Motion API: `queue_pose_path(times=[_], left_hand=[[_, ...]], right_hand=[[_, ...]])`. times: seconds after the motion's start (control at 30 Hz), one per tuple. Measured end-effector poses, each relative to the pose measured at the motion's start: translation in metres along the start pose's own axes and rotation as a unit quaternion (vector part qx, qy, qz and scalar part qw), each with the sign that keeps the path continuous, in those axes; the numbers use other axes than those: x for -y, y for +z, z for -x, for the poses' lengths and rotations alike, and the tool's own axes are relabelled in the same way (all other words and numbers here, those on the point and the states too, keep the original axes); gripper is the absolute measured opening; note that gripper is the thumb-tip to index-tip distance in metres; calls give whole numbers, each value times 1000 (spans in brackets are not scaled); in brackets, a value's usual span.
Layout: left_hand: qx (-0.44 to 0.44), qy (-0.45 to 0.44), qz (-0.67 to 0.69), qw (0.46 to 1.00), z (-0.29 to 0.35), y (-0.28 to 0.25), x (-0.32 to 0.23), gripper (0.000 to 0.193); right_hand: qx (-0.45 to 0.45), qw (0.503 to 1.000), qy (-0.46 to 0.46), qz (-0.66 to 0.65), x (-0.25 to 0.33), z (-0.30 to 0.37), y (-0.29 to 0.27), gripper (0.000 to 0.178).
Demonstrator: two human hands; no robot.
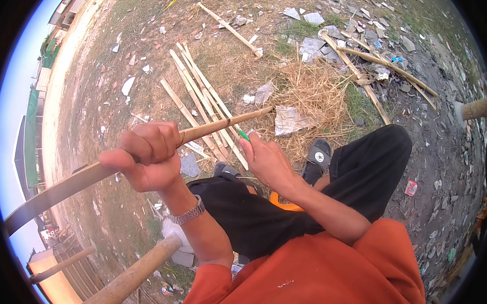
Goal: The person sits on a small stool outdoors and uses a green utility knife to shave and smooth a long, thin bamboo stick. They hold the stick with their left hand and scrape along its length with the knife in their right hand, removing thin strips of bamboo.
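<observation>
My left hand point(149, 157) is wrapped in a fist round a long split bamboo strip point(212, 128). The strip runs from the lower left, past my knees, to a tip over the ground ahead. Beside the strip, on its near side, my right hand point(269, 162) is closed on a slim green object point(244, 135). Only a short green end shows past the fingers, so its kind is unclear. Beyond my hands, several pale bamboo strips point(200, 94) lie in a loose bundle on the ground.
A straw heap point(315, 98) and a flat grey-brown piece point(290, 121) lie ahead. Bamboo poles point(383, 61) cross among rubble at the far right. A thick bamboo pole point(137, 269) juts in at lower left. Between my legs shows a curved orange thing point(284, 203).
</observation>
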State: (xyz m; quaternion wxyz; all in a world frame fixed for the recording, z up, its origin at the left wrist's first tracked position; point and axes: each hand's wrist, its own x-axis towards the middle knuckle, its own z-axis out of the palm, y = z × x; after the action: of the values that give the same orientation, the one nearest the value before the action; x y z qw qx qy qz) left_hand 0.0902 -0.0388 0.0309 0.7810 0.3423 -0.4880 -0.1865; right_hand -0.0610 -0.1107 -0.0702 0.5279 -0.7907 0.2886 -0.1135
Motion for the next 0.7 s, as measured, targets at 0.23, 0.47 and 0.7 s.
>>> queue_pose_path(times=[0.23, 0.47, 0.7], left_hand=[[13, 3, 6, 1000, 0, 3, 3, 56], [1, 4, -9, 1000, 3, 1, 1, 55], [-24, 9, -29, 999, 2, -9, -6, 55]], right_hand=[[-50, 999, 2, -7, -6, 0, 17, 29], [-17, 996, -61, -62, 8, 1, 12, 29], [-19, 999, -12, 36, -16, -19, 18, 29]])
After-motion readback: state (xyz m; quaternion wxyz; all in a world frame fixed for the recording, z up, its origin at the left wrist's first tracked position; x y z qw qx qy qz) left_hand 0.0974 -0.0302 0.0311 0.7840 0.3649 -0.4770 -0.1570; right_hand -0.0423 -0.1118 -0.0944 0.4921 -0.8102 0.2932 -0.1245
